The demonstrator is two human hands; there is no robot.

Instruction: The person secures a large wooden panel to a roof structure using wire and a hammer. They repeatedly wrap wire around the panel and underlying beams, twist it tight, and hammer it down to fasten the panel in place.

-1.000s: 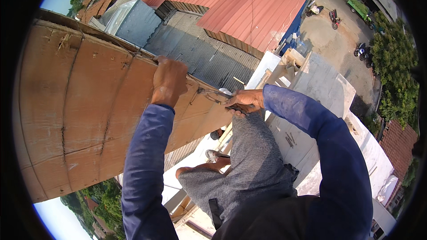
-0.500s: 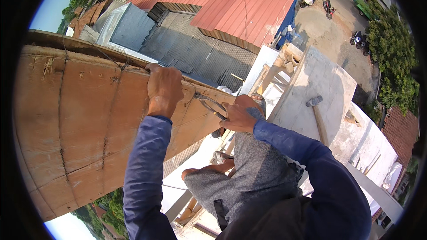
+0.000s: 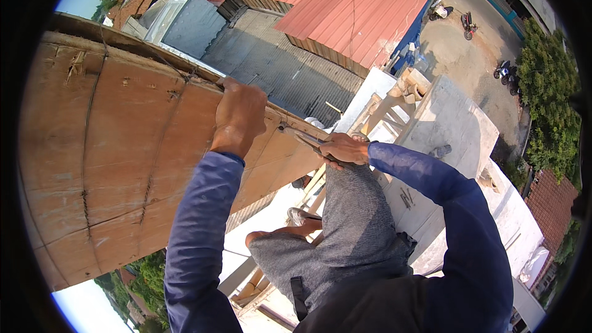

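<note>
My left hand [image 3: 239,114] is closed over the upper edge of a large brown plywood panel [image 3: 123,148], which has wires tied across its face. In my right hand [image 3: 343,148] is a pair of pincers [image 3: 305,138], its handles squeezed close together. The jaws meet the panel near its upper edge, to the right of my left hand. Whether they bite on a wire or a nail is too small to tell. On the pale board to my right lies a hammer [image 3: 440,151], its handle hidden under my right sleeve.
Several nails [image 3: 407,198] lie on the pale board [image 3: 453,120] at my right. Wooden offcuts [image 3: 412,84] sit at its far end. My feet rest on high timber framing. Red metal roofing [image 3: 376,12] and a yard with motorbikes [image 3: 468,24] are far below.
The pincers' handles, apart before, are now squeezed together, and my right hand has turned. My right sleeve has come over the hammer's handle. My left hand keeps its hold on the panel.
</note>
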